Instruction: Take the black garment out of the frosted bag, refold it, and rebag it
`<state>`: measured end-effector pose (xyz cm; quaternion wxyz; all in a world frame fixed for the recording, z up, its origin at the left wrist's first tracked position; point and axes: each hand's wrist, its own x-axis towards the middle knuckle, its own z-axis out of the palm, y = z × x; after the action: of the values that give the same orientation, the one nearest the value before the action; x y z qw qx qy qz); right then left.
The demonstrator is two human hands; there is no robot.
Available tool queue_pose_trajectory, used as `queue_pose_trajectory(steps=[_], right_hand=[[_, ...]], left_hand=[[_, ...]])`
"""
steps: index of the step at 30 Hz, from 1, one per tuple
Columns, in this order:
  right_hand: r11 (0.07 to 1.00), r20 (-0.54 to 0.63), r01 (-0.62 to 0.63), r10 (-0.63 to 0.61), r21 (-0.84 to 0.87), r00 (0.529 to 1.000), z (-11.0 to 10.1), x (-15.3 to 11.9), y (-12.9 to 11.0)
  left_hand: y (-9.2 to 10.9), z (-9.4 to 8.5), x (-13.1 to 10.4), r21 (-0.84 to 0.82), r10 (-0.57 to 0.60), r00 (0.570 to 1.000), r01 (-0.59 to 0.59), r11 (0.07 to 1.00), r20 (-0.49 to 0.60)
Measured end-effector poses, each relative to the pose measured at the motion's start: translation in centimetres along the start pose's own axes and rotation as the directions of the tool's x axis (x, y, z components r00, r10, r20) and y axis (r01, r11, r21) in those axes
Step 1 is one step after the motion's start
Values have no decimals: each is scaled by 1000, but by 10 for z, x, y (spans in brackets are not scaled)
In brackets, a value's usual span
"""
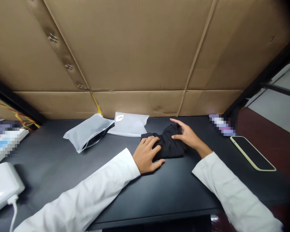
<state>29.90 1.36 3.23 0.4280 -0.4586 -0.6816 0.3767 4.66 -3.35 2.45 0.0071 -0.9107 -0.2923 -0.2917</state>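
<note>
A small black folded garment lies on the dark table near its middle. My left hand presses flat on the garment's left end, fingers spread over the cloth. My right hand rests on its right end, fingers laid along the far edge. Both arms wear white sleeves. Neither hand lifts the cloth off the table.
Two frosted plastic pouches lie behind the garment: one at the left, one with a white label. A phone lies face up at the right. A white device with a cable sits at the left edge. Cardboard walls the back.
</note>
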Motion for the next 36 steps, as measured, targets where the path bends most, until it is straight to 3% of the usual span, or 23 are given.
queue_pose_trajectory(steps=[2,4,8,9,11,13,18,21,24,26,28,30,32,34,36], right_hand=[[999,-51,-38,39,18,998,-15,1,15],[998,-85,-54,55,18,995,-29,1,28],[996,-136,-69,62,-47,989,-48,-3,40],[995,-150,-76,65,-69,987,-50,-4,42],[988,-181,-88,64,-124,981,-51,-5,43],[970,-205,-80,32,-231,978,-50,-6,41],[855,-270,14,-179,-519,946,-47,-7,34],[826,-303,38,-248,-562,920,-46,-9,26],[888,-309,86,-246,-452,919,-44,-12,13],[958,-222,108,-170,-264,960,-42,-14,1],[997,-42,61,-64,-54,997,-40,-16,-13],[994,177,-33,14,106,984,-40,-19,-24],[967,349,-128,45,220,936,-40,-23,-32],[926,500,-227,49,302,865,-42,-28,-33],[876,667,-357,56,325,743,-44,-33,-31]], left_hand=[[-4,-1,-2,-97,-73,987,59,994,-141],[-12,-5,-7,-223,-192,945,134,966,-265],[-41,-24,-24,-331,-458,792,340,880,-404],[-49,-29,-29,-303,-467,790,368,879,-397],[-63,-39,-37,-230,-405,868,348,909,-288],[-68,-46,-42,-217,-373,898,326,920,-234],[-56,-43,-40,-239,-330,940,302,923,-85],[-53,-36,-39,-286,-336,941,333,898,41],[-58,-34,-38,-330,-424,904,418,846,58],[-63,-34,-38,-331,-461,885,453,828,56],[-66,-34,-38,-306,-434,895,444,842,102],[-67,-34,-37,-281,-396,905,424,861,152],[-66,-34,-36,-287,-390,911,413,864,136],[-62,-37,-35,-350,-395,917,388,853,53],[-57,-43,-33,-457,-353,935,311,833,-8]])
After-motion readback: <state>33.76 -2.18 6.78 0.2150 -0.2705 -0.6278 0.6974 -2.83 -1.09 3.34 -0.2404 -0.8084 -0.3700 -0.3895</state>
